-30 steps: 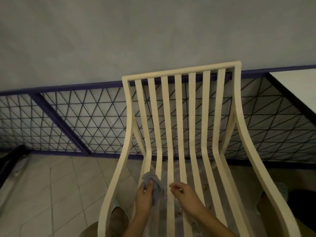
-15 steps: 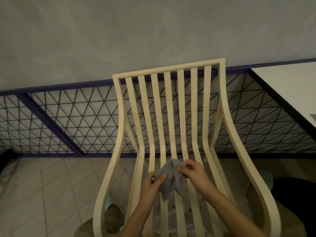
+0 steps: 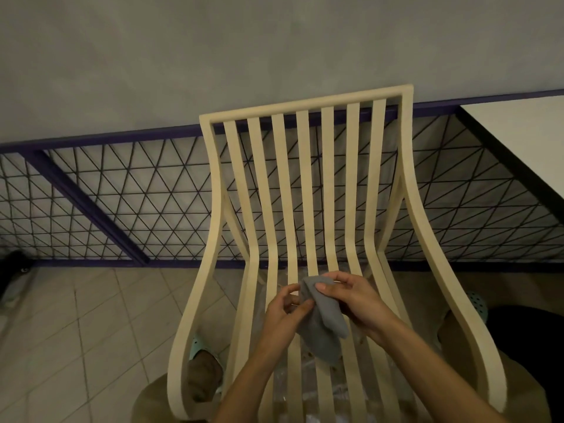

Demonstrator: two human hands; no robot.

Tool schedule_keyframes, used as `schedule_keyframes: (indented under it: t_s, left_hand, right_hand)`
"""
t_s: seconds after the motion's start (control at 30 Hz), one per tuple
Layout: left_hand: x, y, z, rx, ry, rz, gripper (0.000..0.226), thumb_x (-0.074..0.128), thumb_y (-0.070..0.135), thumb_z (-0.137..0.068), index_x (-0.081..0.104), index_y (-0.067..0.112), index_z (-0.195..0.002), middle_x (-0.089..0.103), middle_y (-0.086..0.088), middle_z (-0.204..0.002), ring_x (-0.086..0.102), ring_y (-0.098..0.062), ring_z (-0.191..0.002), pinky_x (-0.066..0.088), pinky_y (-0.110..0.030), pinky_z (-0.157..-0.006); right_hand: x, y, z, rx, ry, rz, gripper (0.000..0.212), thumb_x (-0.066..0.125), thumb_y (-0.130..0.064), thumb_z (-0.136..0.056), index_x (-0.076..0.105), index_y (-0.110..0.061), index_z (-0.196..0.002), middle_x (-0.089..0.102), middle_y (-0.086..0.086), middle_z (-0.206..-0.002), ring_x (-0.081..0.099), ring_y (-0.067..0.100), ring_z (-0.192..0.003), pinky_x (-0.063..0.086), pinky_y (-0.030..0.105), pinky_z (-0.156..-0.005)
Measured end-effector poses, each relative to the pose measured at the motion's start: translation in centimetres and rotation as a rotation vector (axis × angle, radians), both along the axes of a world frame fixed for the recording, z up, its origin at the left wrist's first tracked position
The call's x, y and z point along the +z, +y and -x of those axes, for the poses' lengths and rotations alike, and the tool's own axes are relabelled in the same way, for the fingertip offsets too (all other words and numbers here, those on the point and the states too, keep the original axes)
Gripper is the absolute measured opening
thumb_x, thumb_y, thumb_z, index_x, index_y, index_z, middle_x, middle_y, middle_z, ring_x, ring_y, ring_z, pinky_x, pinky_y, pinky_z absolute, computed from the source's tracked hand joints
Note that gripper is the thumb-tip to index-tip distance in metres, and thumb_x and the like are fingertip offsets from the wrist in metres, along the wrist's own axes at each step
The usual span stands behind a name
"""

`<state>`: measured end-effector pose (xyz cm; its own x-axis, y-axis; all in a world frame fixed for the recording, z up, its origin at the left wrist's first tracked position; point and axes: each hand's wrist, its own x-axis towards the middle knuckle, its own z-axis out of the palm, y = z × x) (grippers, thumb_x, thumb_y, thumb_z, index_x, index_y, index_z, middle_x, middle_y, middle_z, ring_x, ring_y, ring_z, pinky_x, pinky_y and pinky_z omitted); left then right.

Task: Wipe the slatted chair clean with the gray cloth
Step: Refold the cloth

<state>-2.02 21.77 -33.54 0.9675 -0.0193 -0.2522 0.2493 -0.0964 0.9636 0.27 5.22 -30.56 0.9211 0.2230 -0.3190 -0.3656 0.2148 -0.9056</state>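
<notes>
A cream slatted chair (image 3: 305, 108) stands in front of me, its back rising toward the wall and its seat slats running under my hands. Above the seat hangs the gray cloth (image 3: 326, 323), folded and drooping. My right hand (image 3: 351, 296) pinches its upper edge between thumb and fingers. My left hand (image 3: 285, 309) touches the cloth's left side with its fingertips. Clear plastic film lies on the seat slats below the cloth.
A black triangular wire fence (image 3: 137, 203) with a purple frame runs behind the chair, below a gray wall. A white table (image 3: 525, 138) juts in at the right. Beige floor tiles (image 3: 76, 331) lie to the left. My feet in light clogs show under the chair.
The cloth passed from my left hand alone to both hands. My right hand took its top edge and lifted it a little; the cloth now hangs folded lengthwise.
</notes>
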Motion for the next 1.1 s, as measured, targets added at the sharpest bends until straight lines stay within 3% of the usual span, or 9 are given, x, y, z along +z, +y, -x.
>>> schedule_keyframes:
  t_s: [0.13, 0.33, 0.47, 0.57, 0.67, 0.73, 0.87, 1.03, 1.1]
  left_hand:
    - [0.1, 1.3, -0.6, -0.063, -0.018, -0.085, 0.013, 0.065, 0.021, -0.09, 0.07, 0.009, -0.09, 0.07, -0.001, -0.085, 0.064, -0.015, -0.085, 0.051, -0.018, -0.07]
    - [2.6, 2.5, -1.3, -0.2, -0.284, -0.328, 0.01, 0.066, 0.022, -0.089, 0.065, 0.022, -0.078, 0.062, 0.003, -0.082, 0.06, -0.015, -0.08, 0.051, -0.03, -0.071]
    - [5.9, 1.8, -1.6, -0.409, -0.32, -0.397, 0.004, 0.066, 0.028, -0.089, 0.069, 0.027, -0.087, 0.066, 0.008, -0.082, 0.063, -0.01, -0.084, 0.053, -0.035, -0.075]
    - [8.4, 1.6, -2.1, -0.501, -0.351, -0.441, 0.004, 0.07, 0.025, -0.087, 0.071, 0.028, -0.089, 0.069, 0.012, -0.085, 0.064, -0.004, -0.088, 0.052, -0.026, -0.078]
    - [10.9, 2.2, -2.7, -0.53, -0.402, -0.496, 0.007, 0.073, 0.023, -0.084, 0.074, 0.028, -0.088, 0.07, 0.014, -0.084, 0.065, -0.003, -0.087, 0.052, -0.024, -0.076]
    - [12.3, 2.9, -3.2, -0.535, -0.373, -0.529, 0.008, 0.074, 0.023, -0.083, 0.075, 0.029, -0.089, 0.07, 0.016, -0.087, 0.064, -0.001, -0.088, 0.053, -0.024, -0.078]
    - [13.9, 4.2, -4.0, -0.581, -0.321, -0.555, 0.011, 0.075, 0.024, -0.081, 0.073, 0.03, -0.089, 0.07, 0.017, -0.089, 0.065, -0.001, -0.089, 0.053, -0.025, -0.08]
    - [12.9, 5.6, -5.6, -0.645, -0.209, -0.706, 0.009, 0.077, 0.031, -0.079, 0.072, 0.023, -0.076, 0.069, 0.005, -0.077, 0.065, -0.007, -0.074, 0.055, -0.033, -0.069]
    - [12.2, 6.0, -5.7, -0.597, -0.174, -0.601, 0.012, 0.074, 0.032, -0.081, 0.071, 0.022, -0.074, 0.067, 0.003, -0.073, 0.063, -0.009, -0.069, 0.051, -0.03, -0.064]
  right_hand:
    - [-0.1, -1.6, -0.2, 0.027, -0.057, 0.119, 0.022, 0.07, -0.019, -0.084, 0.069, 0.0, -0.096, 0.07, 0.011, -0.088, 0.067, 0.022, -0.085, 0.055, 0.028, -0.073]
    - [-0.1, -3.8, -0.8, 0.082, -0.193, 0.623, 0.019, 0.07, -0.036, -0.084, 0.07, -0.018, -0.09, 0.068, -0.003, -0.096, 0.063, 0.014, -0.095, 0.053, 0.03, -0.079]
    - [2.1, -2.6, -0.8, 0.304, -0.325, 0.546, 0.05, 0.076, -0.049, -0.071, 0.062, -0.037, -0.117, 0.054, -0.019, -0.127, 0.046, -0.002, -0.121, 0.038, 0.024, -0.1]
    - [3.4, -1.5, -1.0, 0.504, -0.411, 0.468, 0.04, 0.08, -0.029, -0.076, 0.067, -0.022, -0.114, 0.067, -0.008, -0.115, 0.058, 0.006, -0.114, 0.044, 0.028, -0.101]
    - [3.6, -1.6, -1.1, 0.547, -0.454, 0.595, 0.019, 0.073, -0.016, -0.078, 0.069, -0.009, -0.096, 0.07, 0.006, -0.095, 0.065, 0.02, -0.094, 0.052, 0.045, -0.091]
    - [3.5, -2.2, -1.0, 0.545, -0.446, 0.721, 0.008, 0.065, -0.014, -0.079, 0.069, -0.012, -0.084, 0.068, 0.006, -0.085, 0.064, 0.021, -0.083, 0.054, 0.05, -0.081]
    - [4.1, -4.1, -0.5, 0.452, -0.393, 0.851, 0.014, 0.056, -0.014, -0.085, 0.067, -0.012, -0.077, 0.065, 0.004, -0.077, 0.062, 0.021, -0.075, 0.052, 0.038, -0.072]
    - [5.7, -6.8, -0.3, 0.273, -0.338, 0.655, 0.022, 0.051, -0.011, -0.094, 0.071, -0.016, -0.087, 0.069, 0.0, -0.084, 0.065, 0.014, -0.082, 0.052, 0.03, -0.075]
    - [6.7, -7.5, -0.1, 0.165, -0.316, 0.547, 0.018, 0.055, -0.012, -0.095, 0.072, -0.017, -0.096, 0.072, 0.0, -0.091, 0.068, 0.012, -0.089, 0.054, 0.024, -0.077]
